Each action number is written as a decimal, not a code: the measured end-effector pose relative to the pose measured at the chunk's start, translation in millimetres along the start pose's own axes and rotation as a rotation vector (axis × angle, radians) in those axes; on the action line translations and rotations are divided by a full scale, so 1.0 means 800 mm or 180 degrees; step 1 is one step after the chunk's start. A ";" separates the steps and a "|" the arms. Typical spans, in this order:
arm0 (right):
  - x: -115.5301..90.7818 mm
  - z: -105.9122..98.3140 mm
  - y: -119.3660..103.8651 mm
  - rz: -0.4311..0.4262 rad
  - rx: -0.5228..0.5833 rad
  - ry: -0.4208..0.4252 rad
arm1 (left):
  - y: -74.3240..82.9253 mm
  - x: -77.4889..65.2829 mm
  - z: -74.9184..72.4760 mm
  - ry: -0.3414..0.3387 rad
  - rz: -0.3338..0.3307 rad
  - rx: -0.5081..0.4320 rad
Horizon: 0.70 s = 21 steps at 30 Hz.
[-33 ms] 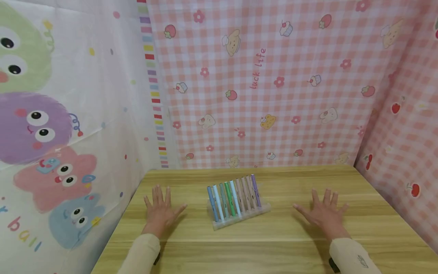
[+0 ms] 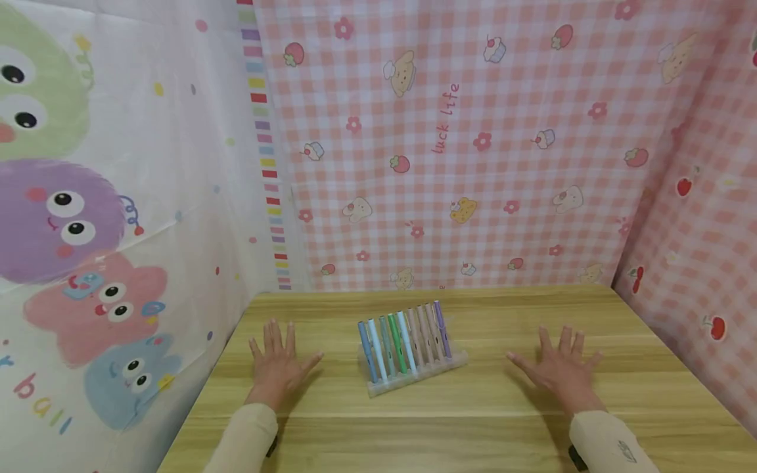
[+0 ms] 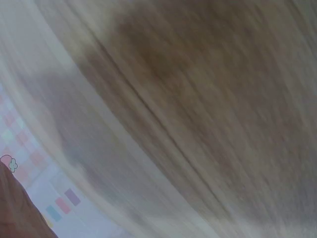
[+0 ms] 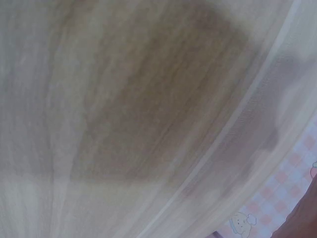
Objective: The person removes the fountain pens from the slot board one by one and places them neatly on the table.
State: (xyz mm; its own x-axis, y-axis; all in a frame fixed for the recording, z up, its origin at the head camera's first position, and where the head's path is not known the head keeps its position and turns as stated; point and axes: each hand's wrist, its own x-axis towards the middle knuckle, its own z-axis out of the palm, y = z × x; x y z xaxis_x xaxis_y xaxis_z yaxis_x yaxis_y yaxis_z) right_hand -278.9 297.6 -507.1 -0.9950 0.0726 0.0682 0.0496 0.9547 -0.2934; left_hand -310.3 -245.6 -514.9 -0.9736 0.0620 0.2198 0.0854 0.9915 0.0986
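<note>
Several slim pens (image 2: 404, 345) in blue, teal, green, mauve and purple stand in a row, leaning back in a clear plastic holder (image 2: 418, 381) near the middle of the table. To the left of the holder, my left hand (image 2: 276, 368) has its fingers spread and holds nothing. On the other side, my right hand (image 2: 558, 371) is likewise spread, apart from the pens. Each wrist view shows mostly wood grain and shadow, with a bit of the left hand (image 3: 20, 210) and of the right hand (image 4: 301, 218) at a lower corner.
The wooden table (image 2: 426, 440) reaches back to a pink checked curtain (image 2: 461, 164). A white curtain with cartoon figures (image 2: 195, 164) hangs along the left side. Another checked curtain with cherries (image 2: 698, 249) borders the right edge.
</note>
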 end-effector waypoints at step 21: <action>-0.009 -0.021 -0.015 0.0016 -0.0059 0.0072 | 0.013 0.001 -0.013 -0.0121 0.0024 -0.0126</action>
State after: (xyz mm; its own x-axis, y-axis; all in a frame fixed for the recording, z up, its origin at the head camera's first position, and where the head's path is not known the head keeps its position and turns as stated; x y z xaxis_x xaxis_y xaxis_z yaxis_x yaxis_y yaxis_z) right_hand -270.9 290.7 -488.2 -0.9926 0.0836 0.0883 0.0563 0.9595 -0.2759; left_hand -308.2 -236.4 -503.7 -0.9802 0.0743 0.1837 0.1002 0.9857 0.1357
